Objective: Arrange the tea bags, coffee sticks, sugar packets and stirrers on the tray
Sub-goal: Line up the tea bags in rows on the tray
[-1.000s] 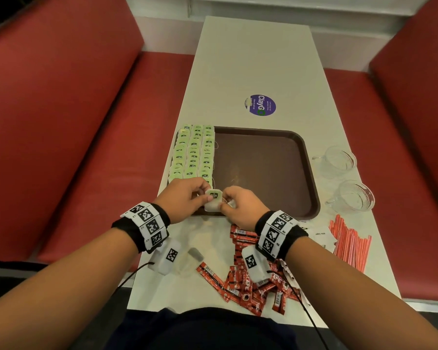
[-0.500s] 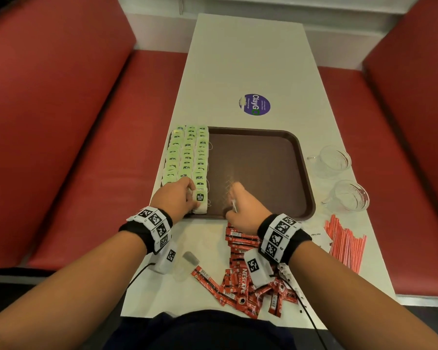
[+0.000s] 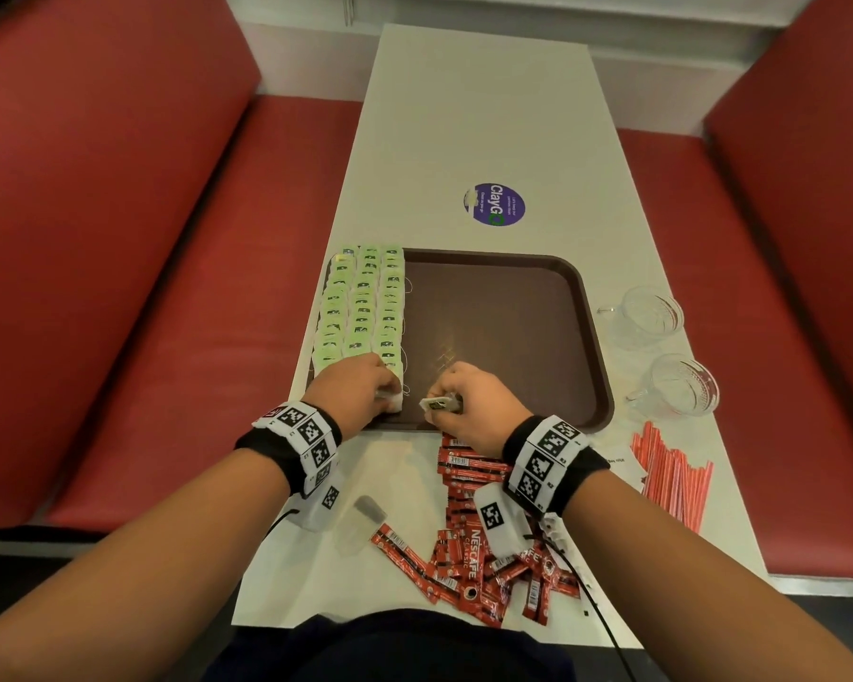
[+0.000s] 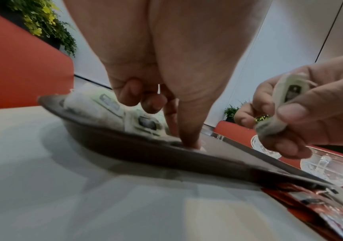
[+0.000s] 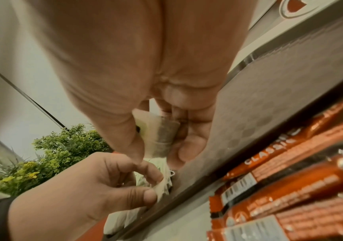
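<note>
The brown tray (image 3: 508, 307) carries three columns of green-tagged tea bags (image 3: 360, 307) along its left side. My left hand (image 3: 387, 393) pinches the nearest tea bag (image 5: 163, 185) at the front end of the right column, low against the tray floor (image 4: 224, 143). My right hand (image 3: 446, 398) hovers over the tray's front edge and pinches another tea bag (image 3: 438, 404), also seen in the wrist views (image 5: 162, 135) (image 4: 286, 101). Red coffee sticks (image 3: 469, 539) lie heaped on the table under my right wrist. Red-and-white stirrers (image 3: 670, 479) lie at the right.
Two glass cups (image 3: 653, 315) (image 3: 683, 386) stand right of the tray. White packets (image 3: 621, 462) lie beside the stirrers. A lone tea bag (image 3: 363, 519) rests on the table near my left wrist. A purple sticker (image 3: 494, 204) marks the white table (image 3: 474, 115) between red benches.
Both hands were together at the tray's front rim on one tea bag. My left hand has carried it left to the end of the right column; my right hand stays near, holding another bag.
</note>
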Available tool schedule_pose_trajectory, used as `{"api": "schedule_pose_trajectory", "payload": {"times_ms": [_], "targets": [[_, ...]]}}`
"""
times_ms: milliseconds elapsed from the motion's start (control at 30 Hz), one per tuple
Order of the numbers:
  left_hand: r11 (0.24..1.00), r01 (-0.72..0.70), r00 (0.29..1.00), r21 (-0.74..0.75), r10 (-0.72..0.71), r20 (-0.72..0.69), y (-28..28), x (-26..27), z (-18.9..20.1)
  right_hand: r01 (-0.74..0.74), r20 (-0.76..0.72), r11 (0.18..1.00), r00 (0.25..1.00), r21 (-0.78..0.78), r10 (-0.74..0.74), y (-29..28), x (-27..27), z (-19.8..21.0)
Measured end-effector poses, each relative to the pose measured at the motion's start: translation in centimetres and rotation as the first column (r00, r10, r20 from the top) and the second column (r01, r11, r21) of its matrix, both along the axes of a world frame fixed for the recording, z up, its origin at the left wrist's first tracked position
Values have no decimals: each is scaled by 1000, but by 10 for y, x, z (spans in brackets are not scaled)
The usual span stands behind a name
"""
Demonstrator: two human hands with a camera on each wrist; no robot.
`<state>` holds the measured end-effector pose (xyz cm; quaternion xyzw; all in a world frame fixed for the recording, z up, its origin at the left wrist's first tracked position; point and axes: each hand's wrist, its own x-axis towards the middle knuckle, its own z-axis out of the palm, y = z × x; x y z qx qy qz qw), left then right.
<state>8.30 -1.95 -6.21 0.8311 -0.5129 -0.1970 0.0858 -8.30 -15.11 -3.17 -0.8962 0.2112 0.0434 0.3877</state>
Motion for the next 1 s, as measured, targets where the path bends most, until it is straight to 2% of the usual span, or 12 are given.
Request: {"api": "schedule_pose_trajectory", "payload": {"times_ms": [267, 400, 467, 600, 767, 867, 1000], "targets": [[1000, -5, 1000, -13, 4, -21, 2, 6, 8, 74, -68, 993, 995, 88, -68, 1, 1, 2], [952, -39, 977, -303, -27, -211, 6, -3, 26, 103, -52, 987, 994, 123, -98, 2, 6, 1], [934, -40, 961, -356, -61, -269, 6, -7, 36, 114, -22, 983, 993, 145, -112, 3, 9, 2], [945, 2, 980, -328, -68, -189, 5, -8, 44, 103, 3, 981, 995, 165, -105, 4, 15, 1], [920, -158, 942, -358, 31, -335, 9, -4, 40, 97, 15, 992, 995, 79, -98, 4, 20, 3], [911, -234, 919, -340, 92, -385, 13, 3, 35, 53, -41, 999, 998, -1, -53, 4, 20, 0], [967, -174, 951, -185, 117, -285, 16, 12, 28, 51, -140, 999, 989, -6, -51, 2, 18, -10]]}}
